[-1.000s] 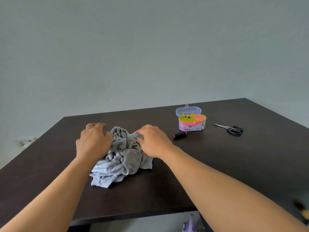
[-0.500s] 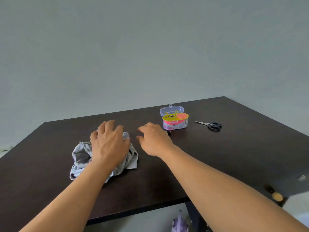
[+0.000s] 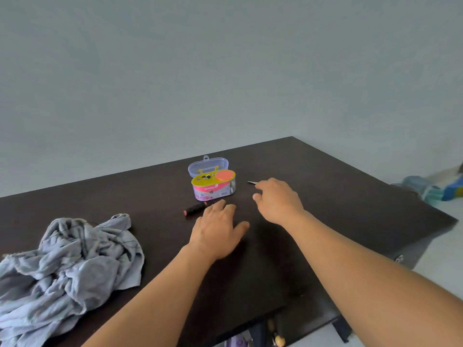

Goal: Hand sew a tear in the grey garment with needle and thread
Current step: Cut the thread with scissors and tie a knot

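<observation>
Left hand (image 3: 216, 231) flat, fingers spread, empty, beside the thread spool (image 3: 195, 208) mid-table. Right hand (image 3: 276, 200) loosely curled over the scissors (image 3: 252, 182) near the far edge; whether it grips them, cannot tell.

Pale grey-blue garment (image 3: 72, 261), dark brown table (image 3: 350, 196), pink-yellow sewing kit (image 3: 213, 186), black thread spool (image 3: 195, 209)

dark table (image 3: 325, 209) carries crumpled grey garment (image 3: 70, 261), thread spool (image 3: 195, 208), sewing kit (image 3: 213, 182) (lid open).

Dark table (image 3: 350, 196); grey wall (image 3: 225, 71); blurred coloured objects (image 3: 441, 189) on floor at right.
</observation>
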`<action>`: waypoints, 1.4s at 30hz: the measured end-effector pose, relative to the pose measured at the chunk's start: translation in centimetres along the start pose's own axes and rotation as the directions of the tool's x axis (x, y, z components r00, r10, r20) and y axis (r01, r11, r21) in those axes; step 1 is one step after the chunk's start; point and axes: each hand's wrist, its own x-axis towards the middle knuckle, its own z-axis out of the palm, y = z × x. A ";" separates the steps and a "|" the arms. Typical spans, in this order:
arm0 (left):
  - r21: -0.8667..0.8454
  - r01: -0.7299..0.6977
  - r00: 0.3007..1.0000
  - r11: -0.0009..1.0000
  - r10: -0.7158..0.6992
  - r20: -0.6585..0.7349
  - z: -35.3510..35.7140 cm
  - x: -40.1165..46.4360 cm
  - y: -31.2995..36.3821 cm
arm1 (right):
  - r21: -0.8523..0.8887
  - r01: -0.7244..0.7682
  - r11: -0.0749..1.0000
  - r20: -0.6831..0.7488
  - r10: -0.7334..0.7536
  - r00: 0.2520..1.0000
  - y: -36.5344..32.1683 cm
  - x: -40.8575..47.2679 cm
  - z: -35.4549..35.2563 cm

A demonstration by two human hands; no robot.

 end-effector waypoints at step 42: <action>0.074 0.208 0.977 0.975 -0.204 -0.068 -3.6 -4.6 -6.1 | 0.818 0.036 0.574 0.100 -0.203 0.974 -10.3 0.2 0.8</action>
